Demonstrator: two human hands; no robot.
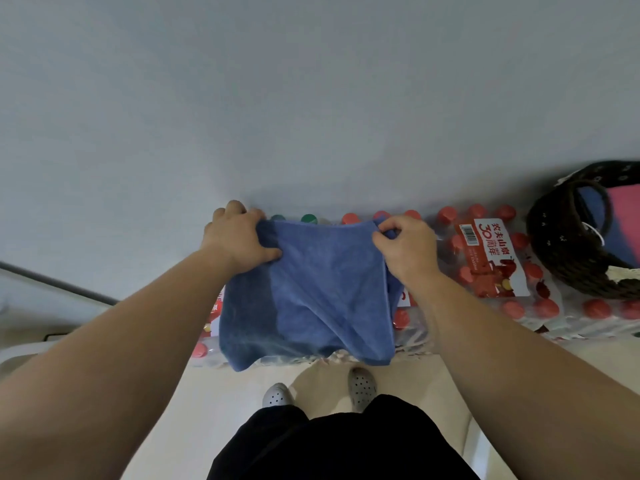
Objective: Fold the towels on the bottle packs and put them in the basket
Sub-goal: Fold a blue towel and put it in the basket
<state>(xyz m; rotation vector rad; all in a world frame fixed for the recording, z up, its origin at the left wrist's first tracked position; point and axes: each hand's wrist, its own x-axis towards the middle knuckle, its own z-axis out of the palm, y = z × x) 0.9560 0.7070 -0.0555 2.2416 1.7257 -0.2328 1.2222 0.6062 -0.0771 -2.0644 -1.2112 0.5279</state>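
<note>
A blue towel [311,292] lies spread over shrink-wrapped bottle packs [485,258] with red caps, against the wall. Its near edge hangs over the front of the packs. My left hand [239,237] grips the towel's far left corner, thumb on top of the cloth. My right hand [405,247] pinches the far right corner, where the cloth is doubled over. A dark woven basket [568,258] stands on the packs at the right. Inside it lie a pink and a blue folded cloth [623,216].
A plain grey wall [311,98] rises right behind the packs. Two green caps [308,218] show behind the towel. My feet in grey perforated shoes [360,386] stand on a pale floor just before the packs. A white object [20,348] sits at the left edge.
</note>
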